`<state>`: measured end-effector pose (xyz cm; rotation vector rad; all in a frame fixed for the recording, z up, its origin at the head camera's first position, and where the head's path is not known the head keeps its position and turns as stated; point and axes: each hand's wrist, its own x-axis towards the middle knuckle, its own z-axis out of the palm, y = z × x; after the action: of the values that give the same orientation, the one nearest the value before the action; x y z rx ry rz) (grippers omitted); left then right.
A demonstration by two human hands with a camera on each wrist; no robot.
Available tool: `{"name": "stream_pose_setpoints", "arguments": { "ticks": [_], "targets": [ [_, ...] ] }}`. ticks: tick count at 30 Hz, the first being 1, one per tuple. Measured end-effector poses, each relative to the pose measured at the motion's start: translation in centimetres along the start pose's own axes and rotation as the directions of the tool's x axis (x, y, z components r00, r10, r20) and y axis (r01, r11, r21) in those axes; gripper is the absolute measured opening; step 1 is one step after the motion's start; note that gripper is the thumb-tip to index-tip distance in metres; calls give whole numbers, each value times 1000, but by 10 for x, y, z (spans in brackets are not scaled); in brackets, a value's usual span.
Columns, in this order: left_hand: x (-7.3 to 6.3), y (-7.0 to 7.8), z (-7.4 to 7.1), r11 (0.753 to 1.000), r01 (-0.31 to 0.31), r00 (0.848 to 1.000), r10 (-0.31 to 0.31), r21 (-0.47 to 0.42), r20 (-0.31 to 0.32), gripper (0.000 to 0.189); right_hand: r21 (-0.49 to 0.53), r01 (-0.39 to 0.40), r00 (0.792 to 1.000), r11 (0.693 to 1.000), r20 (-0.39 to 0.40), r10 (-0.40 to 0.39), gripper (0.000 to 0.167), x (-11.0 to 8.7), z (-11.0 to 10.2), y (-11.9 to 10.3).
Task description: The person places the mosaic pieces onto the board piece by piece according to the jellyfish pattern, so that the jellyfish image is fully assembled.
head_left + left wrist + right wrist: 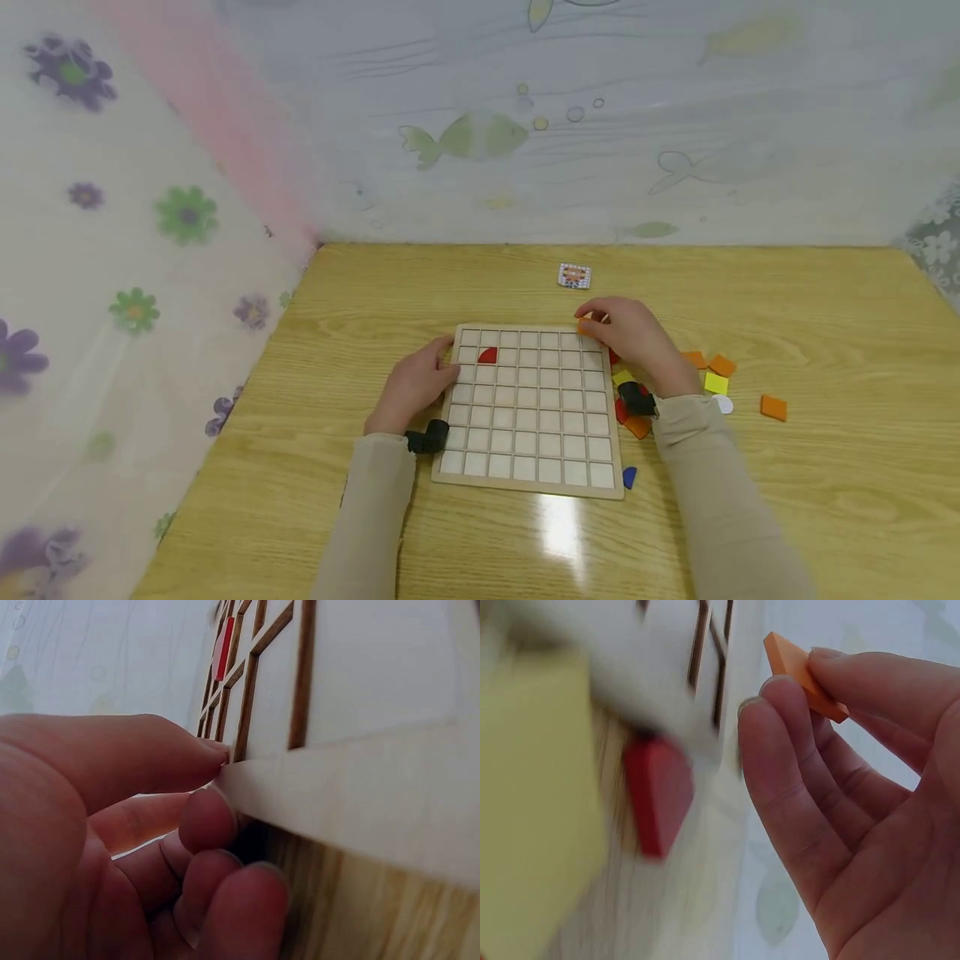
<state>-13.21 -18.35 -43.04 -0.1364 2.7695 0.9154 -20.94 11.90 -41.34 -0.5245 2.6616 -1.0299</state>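
Note:
A wooden grid board point(527, 485) lies on the table, with one red quarter-circle tile point(488, 356) in a cell of its second row. My left hand point(411, 386) grips the board's left edge; the left wrist view has the thumb point(150, 754) on the rim and the other fingers curled beside and below it. Between thumb and fingertips, my right hand point(628, 333) pinches an orange square tile point(799, 673) over the board's far right corner. Under the right wrist, a yellow tile point(536, 795) and a red tile point(660, 795) lie beside the board, partly hidden in the head view.
Orange tiles point(722, 365), a yellow square point(716, 383) and a white round tile point(723, 404) are scattered to the right. One orange tile point(774, 407) lies farther out. A blue half-circle point(629, 477) sits by the near right corner. Beyond the board is a small pattern card point(574, 276).

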Motion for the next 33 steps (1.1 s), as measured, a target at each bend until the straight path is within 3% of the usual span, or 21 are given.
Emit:
{"name": "stream_pose_setpoints", "arguments": {
  "ticks": [10,19,25,33],
  "targets": [
    [1,-1,1,1000,1,1000,-1,-5,2,51,-107,135,991,985,6,-136,25,11,17,-20],
    [0,0,-1,1000,3,1000,-3,-11,-3,51,-88,143,989,986,59,-139,26,15,29,-31],
    [1,1,-1,1000,7,1000,-7,-20,2,52,-64,159,987,985,33,-157,15,17,41,-41],
    [0,0,0,999,27,999,-27,-17,25,55,-76,166,985,983,54,-162,11,18,57,-51]
  ]
}}
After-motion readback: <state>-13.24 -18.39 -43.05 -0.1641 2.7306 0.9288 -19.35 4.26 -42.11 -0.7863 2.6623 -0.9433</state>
